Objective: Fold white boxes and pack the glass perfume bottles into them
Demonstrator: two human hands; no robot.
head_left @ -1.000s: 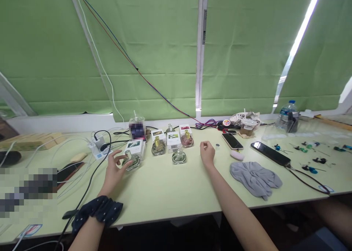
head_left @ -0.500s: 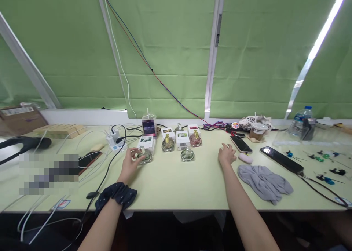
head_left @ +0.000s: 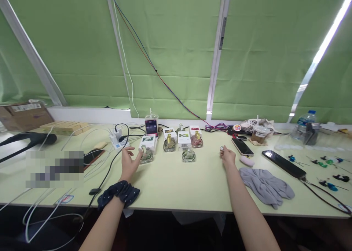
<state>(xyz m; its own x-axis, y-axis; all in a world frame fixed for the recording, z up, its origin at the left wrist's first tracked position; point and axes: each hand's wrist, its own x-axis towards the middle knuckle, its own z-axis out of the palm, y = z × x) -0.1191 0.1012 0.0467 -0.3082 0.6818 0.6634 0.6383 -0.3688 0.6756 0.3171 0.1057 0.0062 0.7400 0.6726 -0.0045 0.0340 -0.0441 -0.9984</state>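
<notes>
My left hand (head_left: 129,162) rests on the pale green table (head_left: 176,186) with its fingers apart, the thumb right beside a round glass perfume bottle (head_left: 146,156) that has no cap. A white box (head_left: 149,142) stands behind that bottle. My right hand (head_left: 227,156) lies farther right, its fingertips pinched on a small silver cap (head_left: 221,148). Between the hands stand more perfume bottles: one with a gold top (head_left: 169,145), a clear one (head_left: 188,155) and a pinkish one (head_left: 197,141), each with a small box behind it. A dark dotted scrunchie (head_left: 119,192) sits on my left wrist.
A phone (head_left: 242,146), a pink oval thing (head_left: 246,161), a grey cloth (head_left: 265,186) and a long black phone (head_left: 283,163) lie right of my right hand. A power strip (head_left: 117,141) with cables is at the left; a water bottle (head_left: 305,124) at the back right.
My right hand reached to the small silver cap on the table and picked it up. My left hand gripped the uncapped bottle, then loosened its fingers. The view shifted left.
</notes>
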